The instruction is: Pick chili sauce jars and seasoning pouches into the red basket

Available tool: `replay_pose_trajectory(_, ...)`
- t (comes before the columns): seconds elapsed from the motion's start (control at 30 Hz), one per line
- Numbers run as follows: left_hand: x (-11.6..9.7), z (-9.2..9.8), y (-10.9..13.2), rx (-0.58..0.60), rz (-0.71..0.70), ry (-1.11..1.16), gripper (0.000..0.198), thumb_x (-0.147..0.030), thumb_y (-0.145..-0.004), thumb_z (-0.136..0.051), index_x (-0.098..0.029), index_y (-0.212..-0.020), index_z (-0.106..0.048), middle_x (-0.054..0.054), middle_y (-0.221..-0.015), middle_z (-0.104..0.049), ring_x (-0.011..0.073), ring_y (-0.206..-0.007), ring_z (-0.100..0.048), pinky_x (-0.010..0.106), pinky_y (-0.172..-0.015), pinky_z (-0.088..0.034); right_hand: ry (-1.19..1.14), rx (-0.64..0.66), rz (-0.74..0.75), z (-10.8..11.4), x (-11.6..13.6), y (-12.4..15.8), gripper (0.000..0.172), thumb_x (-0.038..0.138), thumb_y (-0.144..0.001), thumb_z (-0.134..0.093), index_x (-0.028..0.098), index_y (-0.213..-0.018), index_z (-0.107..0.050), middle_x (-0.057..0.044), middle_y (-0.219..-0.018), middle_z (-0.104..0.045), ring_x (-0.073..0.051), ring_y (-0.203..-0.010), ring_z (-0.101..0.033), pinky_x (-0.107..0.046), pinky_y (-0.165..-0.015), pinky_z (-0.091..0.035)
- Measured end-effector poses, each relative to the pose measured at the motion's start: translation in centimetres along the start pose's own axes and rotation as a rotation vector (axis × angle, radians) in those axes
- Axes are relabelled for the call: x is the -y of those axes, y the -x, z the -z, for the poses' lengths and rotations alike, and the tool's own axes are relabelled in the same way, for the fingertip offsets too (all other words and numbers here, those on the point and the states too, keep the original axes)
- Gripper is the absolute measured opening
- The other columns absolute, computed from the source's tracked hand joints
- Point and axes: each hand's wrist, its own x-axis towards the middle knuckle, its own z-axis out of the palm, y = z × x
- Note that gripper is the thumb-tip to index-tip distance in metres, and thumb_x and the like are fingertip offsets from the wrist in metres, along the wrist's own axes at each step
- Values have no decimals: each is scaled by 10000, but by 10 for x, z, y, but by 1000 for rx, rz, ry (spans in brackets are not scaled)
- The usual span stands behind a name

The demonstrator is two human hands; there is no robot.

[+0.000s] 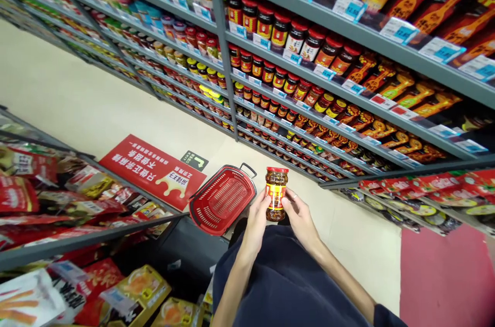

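Observation:
A glass jar of sauce (pixel 276 195) with a red lid and a red and yellow label is held upright in front of my body. My left hand (pixel 258 212) wraps its left side, thumb laid on the label. From the other side my right hand (pixel 297 212) grips it too, its thumb on the label's right edge and a ring on one finger. Dark brown contents show through the glass. A red shopping basket (pixel 224 195) with slotted walls and a dark handle stands on the floor just left of my hands.
Ahead, tall grey shelves (pixel 228 48) carry rows of sauce jars (pixel 278 28) with price tags. Packaged goods fill a lower shelf (pixel 96 234) on the left. A red floor sticker (pixel 152 169) lies beyond the basket. More packets (pixel 436 187) line a shelf on the right.

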Motion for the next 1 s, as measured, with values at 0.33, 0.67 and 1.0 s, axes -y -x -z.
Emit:
replay_pose_trajectory(0.33, 12, 1, -1, 66, -41, 96, 490, -415, -1016, -561, -220, -1465, -589, 69, -1504, -601, 275, -1424, -524, 380, -1203, -407, 251, 13, 15, -4, 18, -5, 550, 539, -952, -641, 212, -1393, -640, -96, -1444, -655, -291, -1332, -615, -473, -1161, -480)
replay_pose_trajectory(0.67, 7, 0, -10, 47, -128, 126, 512, -414, -1009, -566, -234, -1488, -572, 63, -1502, -601, 300, -1391, -551, 396, -1172, -444, 445, -40, 32, -8, 28, -11, 575, 574, -963, -610, 226, -1420, -625, -87, -1459, -643, -296, -1339, -602, -481, -1179, -452)
replay_pose_trajectory(1.0, 5, 19, -4, 29, -24, 19, 519, -429, -990, -583, -211, -1461, -599, 81, -1480, -619, 312, -1377, -564, 422, -1178, -435, 342, -54, -39, -24, 15, -3, 580, 603, -931, -636, 200, -1348, -673, -103, -1423, -669, -316, -1373, -571, -480, -1173, -455)
